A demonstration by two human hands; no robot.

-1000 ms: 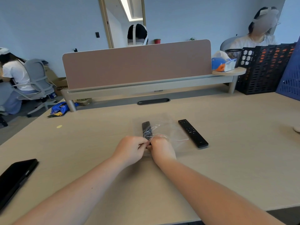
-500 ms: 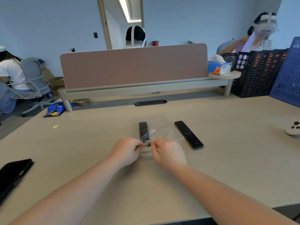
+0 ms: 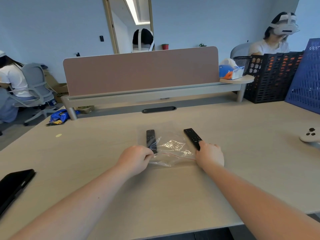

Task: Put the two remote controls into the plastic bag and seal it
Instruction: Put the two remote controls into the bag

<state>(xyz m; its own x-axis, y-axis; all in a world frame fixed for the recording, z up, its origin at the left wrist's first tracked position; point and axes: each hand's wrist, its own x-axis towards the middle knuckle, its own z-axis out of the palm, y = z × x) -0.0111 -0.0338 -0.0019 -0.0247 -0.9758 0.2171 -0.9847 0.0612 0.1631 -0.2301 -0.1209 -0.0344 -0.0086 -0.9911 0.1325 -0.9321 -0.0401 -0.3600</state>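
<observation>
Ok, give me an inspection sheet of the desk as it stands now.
Surface: pale wooden desk, flat.
Job's things: clear bag, unsealed, lying flat; left remote at the bag, whether inside cannot be told; right remote on the desk beside it.
Clutter: black phone near left; white controller far right.
Hands: left hand pinches the bag's corner; right hand on the right remote's near end.
Cables: nothing seen.
Surroundings: divider, crates, seated people.

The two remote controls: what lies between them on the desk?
In the head view, crinkled clear plastic bag spans the gap between the left remote control and the right remote control; nothing else.
</observation>
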